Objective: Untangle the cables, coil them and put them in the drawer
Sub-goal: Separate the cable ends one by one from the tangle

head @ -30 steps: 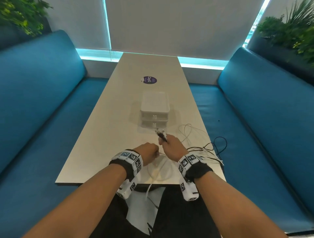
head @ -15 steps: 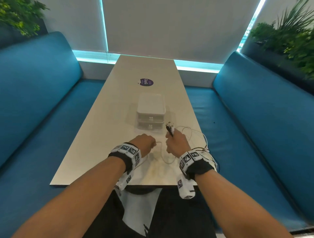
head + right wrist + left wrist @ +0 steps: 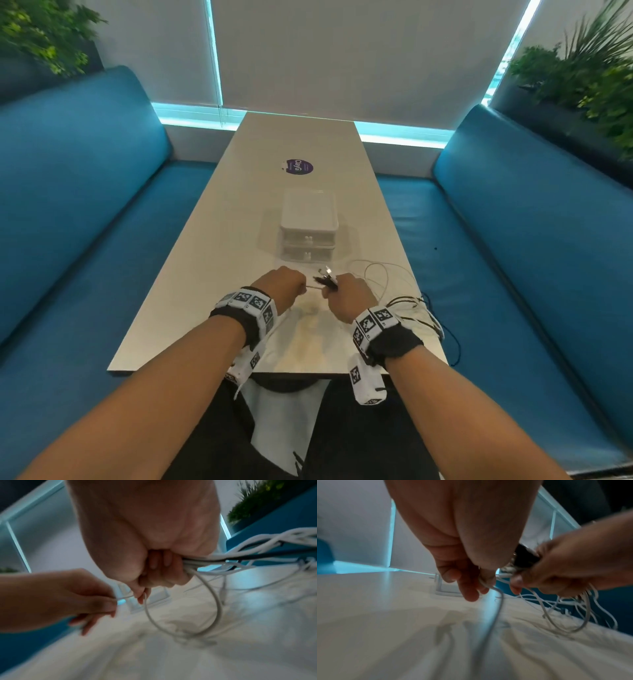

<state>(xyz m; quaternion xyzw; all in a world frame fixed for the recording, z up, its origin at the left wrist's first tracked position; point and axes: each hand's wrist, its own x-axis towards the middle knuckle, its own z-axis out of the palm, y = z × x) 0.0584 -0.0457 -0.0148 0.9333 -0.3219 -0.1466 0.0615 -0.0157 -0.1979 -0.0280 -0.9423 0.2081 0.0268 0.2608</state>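
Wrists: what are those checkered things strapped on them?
Each bare forearm ends in a black wrist strap. The left band and right band are white blocks printed with black-and-white square codes, and a white box hangs under each wrist. No sleeves, no gloves.

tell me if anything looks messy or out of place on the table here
Yes: the cables are still a loose tangle at the table right edge, and some strands spill over it toward the blue seat. The right hand grips a bunch of them; the left hand pinches one white cable. Both drawers of the drawer unit look shut.
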